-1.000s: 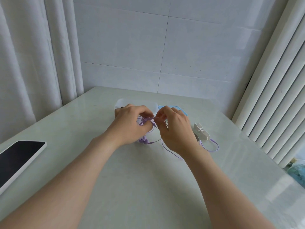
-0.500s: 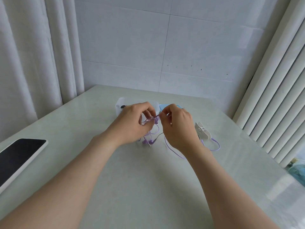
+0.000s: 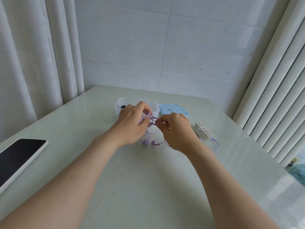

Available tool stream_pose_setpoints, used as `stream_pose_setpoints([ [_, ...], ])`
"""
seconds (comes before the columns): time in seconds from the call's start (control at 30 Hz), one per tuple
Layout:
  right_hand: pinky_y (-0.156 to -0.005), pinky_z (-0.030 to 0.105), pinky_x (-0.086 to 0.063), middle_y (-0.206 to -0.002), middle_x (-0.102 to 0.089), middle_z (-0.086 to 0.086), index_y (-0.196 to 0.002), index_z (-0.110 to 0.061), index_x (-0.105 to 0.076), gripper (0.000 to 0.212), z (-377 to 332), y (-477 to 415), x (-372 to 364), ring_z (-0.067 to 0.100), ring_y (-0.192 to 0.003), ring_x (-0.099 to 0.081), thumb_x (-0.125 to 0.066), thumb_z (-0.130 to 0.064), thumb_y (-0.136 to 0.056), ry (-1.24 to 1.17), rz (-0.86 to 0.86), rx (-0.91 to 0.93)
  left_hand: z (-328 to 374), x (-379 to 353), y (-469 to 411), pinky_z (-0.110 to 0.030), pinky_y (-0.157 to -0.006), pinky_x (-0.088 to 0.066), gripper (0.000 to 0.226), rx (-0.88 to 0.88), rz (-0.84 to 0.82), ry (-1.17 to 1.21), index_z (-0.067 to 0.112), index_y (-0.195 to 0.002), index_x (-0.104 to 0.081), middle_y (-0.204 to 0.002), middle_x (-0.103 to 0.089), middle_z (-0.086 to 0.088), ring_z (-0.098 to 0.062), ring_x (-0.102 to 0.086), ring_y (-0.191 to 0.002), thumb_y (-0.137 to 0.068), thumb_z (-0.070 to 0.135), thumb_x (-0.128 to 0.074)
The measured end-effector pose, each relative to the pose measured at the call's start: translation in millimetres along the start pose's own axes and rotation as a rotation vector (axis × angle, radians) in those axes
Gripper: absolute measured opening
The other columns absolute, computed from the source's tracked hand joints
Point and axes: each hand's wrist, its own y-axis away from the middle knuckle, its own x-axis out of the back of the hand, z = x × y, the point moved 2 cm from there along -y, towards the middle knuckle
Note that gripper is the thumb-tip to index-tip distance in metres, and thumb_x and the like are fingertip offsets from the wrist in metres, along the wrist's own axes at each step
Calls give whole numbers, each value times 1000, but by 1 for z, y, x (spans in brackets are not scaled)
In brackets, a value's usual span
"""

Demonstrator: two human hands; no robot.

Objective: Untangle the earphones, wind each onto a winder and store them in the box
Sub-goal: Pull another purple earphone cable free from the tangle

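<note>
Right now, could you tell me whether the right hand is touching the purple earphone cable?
Touching. The head view shows the right hand pinching the purple earphone cable between its fingertips; the left hand grips the same cable beside it.

Nothing legible anywhere: blank dark screen on the tablet [image 3: 19, 156], no print on the blue lid [image 3: 173, 109], clear box [image 3: 121, 103] or white winder [image 3: 202, 132].

Earphones [image 3: 154, 142] showing lilac purple, cable + buds same shade. Box [image 3: 154, 106] reading translucent white; lid [image 3: 173, 110] showing light blue. Winder [image 3: 203, 132] looking off-white. Table [image 3: 148, 179] showing pale green w/ faint marbling. Tablet [image 3: 19, 156] showing black screen, white bezel. Wall [image 3: 206, 47] showing white tiles, grey grout.
</note>
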Motion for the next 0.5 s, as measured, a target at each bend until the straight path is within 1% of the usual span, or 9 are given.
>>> stream_pose_setpoints([
  [0.07,-79,38,-39,-75,-52,-9,-112,-34,-76,22,-1,2,-2,32,-91,-51,-55,-38,-107,42,-20,-12,1,0,1,-49,-100,-46,13,12,-37,81,28,-109,-51,-102,-71,9,-24,-56,-106,-101,18,-50],
  [0.1,-78,38,-37,-73,-50,-11,-112,-35,-76,22,-1,2,-2,31,-90,-50,-56,-39,-106,49,-21,-14,2,0,1,-50,-99,-47,14,13,-53,107,29,-108,-49,-100,-72,10,-25,-59,-104,-101,17,-50],
  [0.17,-77,37,-35,-69,-43,-13,-108,-35,-76,19,-1,4,-1,28,-88,-48,-58,-38,-104,53,-21,-22,2,0,1,-52,-99,-48,14,8,-67,132,30,-108,-47,-97,-74,11,-26,-64,-101,-104,16,-50],
  [0.23,-78,37,-37,-66,-40,-13,-103,-31,-76,18,-1,5,1,26,-85,-47,-59,-36,-102,56,-2,-37,2,-1,1,-52,-100,-48,13,8,-68,151,32,-107,-47,-97,-76,13,-23,-68,-101,-106,20,-50],
  [0.33,-75,36,-35,-61,-38,-12,-98,-22,-75,19,-4,6,4,27,-80,-48,-59,-32,-98,53,62,-67,1,-2,-1,-49,-100,-50,12,23,-69,184,36,-108,-52,-103,-75,15,-17,-70,-104,-105,24,-54],
  [0.4,-75,37,-36,-60,-40,-12,-98,-18,-75,20,-5,6,6,28,-80,-51,-59,-30,-98,58,95,-77,1,-1,0,-45,-97,-52,16,39,-67,183,35,-110,-59,-106,-72,15,-16,-69,-101,-102,21,-60],
  [0.5,-73,37,-37,-62,-45,-12,-102,-16,-73,16,-2,5,13,30,-80,-55,-60,-25,-98,14,158,-121,1,1,0,-41,-90,-55,22,56,-64,155,32,-111,-67,-99,-71,12,-18,-67,-93,-94,19,-73],
])
